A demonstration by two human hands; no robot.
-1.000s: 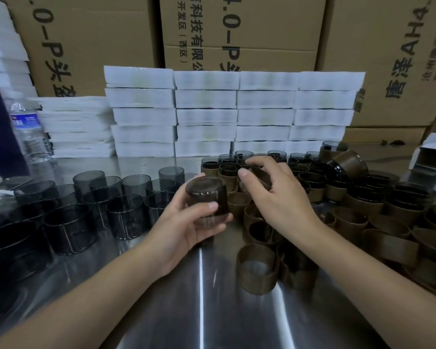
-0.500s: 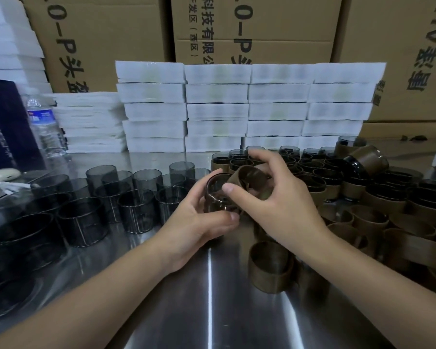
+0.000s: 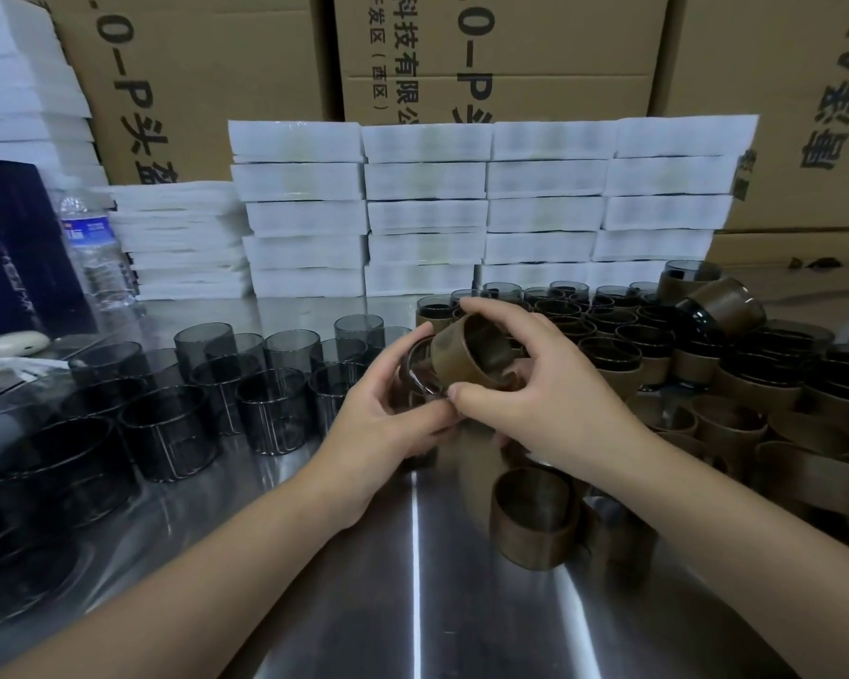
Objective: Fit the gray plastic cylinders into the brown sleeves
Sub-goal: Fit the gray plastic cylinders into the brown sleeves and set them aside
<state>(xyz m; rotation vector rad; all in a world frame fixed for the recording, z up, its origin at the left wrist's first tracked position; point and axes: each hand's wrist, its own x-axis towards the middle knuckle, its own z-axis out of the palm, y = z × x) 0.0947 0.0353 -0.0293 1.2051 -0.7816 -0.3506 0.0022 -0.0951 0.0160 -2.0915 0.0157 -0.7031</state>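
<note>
Two hands meet at frame centre over a steel table (image 3: pixel 412 605). Going L to R: at 9 o'clock, a dark box (image 3: pixel 16 247) w/ a water bottle (image 3: pixel 94 252) just beside it, and a small white oval item (image 3: pixel 16 343) lying at the box's foot. From 9 toward centre, rows of gray cylinders (image 3: pixel 167 428) stand upright on the table, bare, no sleeves on them. Behind, at 11 to 1 o'clock, stacks of white trays (image 3: pixel 486 208) sit against cardboard cartons (image 3: pixel 486 51) w/ printed lettering.

Centre: left hand (image 3: pixel 388 423) is clamped on a gray cylinder (image 3: pixel 415 372), thumb on the near side, fingers round the far side; most of the cyl. is hidden by the hand. Right hand (image 3: pixel 545 399) pinches a brown sleeve (image 3: pixel 466 352) betw. thumb below and fingers on top, sleeve tilted w/ its open end facing the camera. Sleeve's left edge touches the cyl. rim; how far it has gone on, can't tell.

At 5 o'clock, an empty sleeve (image 3: pixel 533 517) stands on the table just below the right wrist, more loose sleeves (image 3: pixel 805 463) lying and standing at 3 to 4 o'clock. At 2 o'clock, a packed group of sleeved cylinders (image 3: pixel 613 357) stands upright, w/ one sleeved unit (image 3: pixel 721 303) tipped on its side on top of the group, and another upright one behind it.
</note>
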